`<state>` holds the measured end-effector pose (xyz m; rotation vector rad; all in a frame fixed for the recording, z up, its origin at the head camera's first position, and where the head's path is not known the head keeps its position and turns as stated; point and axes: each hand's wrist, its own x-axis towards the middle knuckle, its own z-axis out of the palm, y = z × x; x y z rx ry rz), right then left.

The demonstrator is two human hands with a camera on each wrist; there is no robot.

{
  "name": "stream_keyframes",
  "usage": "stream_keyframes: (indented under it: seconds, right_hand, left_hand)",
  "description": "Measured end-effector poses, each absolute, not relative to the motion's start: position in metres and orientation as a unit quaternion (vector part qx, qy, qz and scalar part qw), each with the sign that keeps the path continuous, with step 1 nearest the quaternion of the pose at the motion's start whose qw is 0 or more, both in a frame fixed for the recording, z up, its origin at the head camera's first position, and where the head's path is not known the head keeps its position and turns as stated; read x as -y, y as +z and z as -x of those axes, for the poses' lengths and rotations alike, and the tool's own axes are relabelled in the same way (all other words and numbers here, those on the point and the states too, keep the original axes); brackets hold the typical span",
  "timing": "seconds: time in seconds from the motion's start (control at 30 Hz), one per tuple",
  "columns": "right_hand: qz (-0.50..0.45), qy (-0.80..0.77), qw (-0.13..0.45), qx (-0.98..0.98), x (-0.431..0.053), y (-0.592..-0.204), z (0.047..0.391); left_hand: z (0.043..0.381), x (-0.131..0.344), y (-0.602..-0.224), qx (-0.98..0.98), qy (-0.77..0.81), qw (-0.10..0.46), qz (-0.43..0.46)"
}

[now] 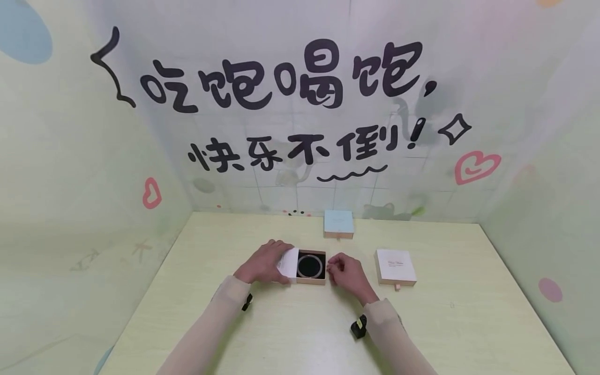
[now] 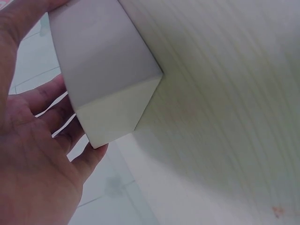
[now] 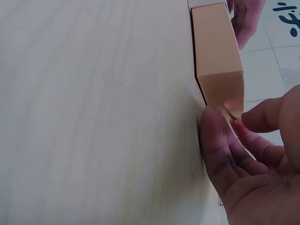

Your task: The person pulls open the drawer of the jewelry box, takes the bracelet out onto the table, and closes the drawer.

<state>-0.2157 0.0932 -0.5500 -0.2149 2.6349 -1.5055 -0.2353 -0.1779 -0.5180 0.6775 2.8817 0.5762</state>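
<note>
A white drawer-style gift box lies in the middle of the table, its sleeve (image 1: 289, 262) pushed to the left and its peach-brown drawer (image 1: 311, 281) largely pulled out. Inside the drawer, a pale bangle (image 1: 300, 259) rests on black lining. My left hand (image 1: 269, 263) grips the sleeve, thumb at the near side and fingers at the far side; the wrist view shows the sleeve's closed white end (image 2: 117, 112) near the palm. At the drawer's right end, my right hand (image 1: 348, 273) pinches a small ribbon tab (image 3: 228, 112) between thumb and finger.
A light-blue box (image 1: 338, 223) stands behind, near the back wall. To the right lies another white box (image 1: 395, 266) with a pink tab at its front. Printed curtain-like walls (image 1: 300, 104) enclose the pale wooden table (image 1: 300, 333) at the back and sides.
</note>
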Motion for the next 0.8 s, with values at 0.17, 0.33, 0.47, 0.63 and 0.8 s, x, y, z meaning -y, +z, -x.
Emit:
stream_keyframes:
  seconds: [0.17,0.33,0.47,0.63,0.8]
  right_hand:
    - [0.083,-0.464,0.029,-0.882,-0.096,-0.546,0.213]
    - [0.107,-0.463,0.024,-0.880,-0.096,-0.541,0.212]
    - [0.144,-0.433,0.020,-0.890,-0.094,-0.533,0.212]
    - [0.196,-0.352,0.011,-0.915,-0.089,-0.522,0.212]
    - [0.236,-0.289,0.003,-0.928,-0.080,-0.510,0.213]
  left_hand:
    - [0.235,0.178,-0.517,-0.954,0.189,0.062,-0.224]
    - [0.235,0.179,-0.516,-0.955,0.187,0.059,-0.225]
    - [0.236,0.179,-0.518,-0.956,0.185,0.060,-0.222]
    - [0.237,0.179,-0.519,-0.956,0.183,0.067,-0.220]
    - [0.237,0.178,-0.518,-0.955,0.186,0.066,-0.222]
